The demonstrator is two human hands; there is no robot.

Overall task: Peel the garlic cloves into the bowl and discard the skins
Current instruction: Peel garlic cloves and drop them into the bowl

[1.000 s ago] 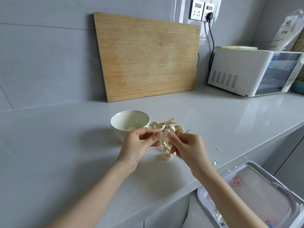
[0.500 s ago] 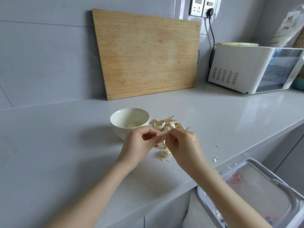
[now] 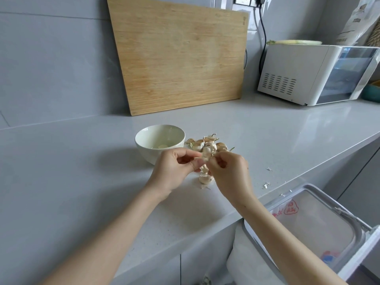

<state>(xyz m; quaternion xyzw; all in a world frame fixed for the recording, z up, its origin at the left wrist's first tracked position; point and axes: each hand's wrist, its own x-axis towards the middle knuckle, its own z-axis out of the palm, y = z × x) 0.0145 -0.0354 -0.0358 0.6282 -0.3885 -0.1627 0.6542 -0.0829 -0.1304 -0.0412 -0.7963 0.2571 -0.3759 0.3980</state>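
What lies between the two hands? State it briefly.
A garlic clove, pinched by the left hand and the right hand; the head view shows it.

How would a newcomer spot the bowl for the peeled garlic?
Find the wooden cutting board leaning on the wall. In front of it sits the pale bowl, left of the garlic pile. It is smooth and round; the garlic is papery.

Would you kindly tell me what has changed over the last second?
Hardly anything: the left hand and right hand still pinch one clove between them, working at its skin. Nothing was let go. The bowl, pile and bin stayed put.
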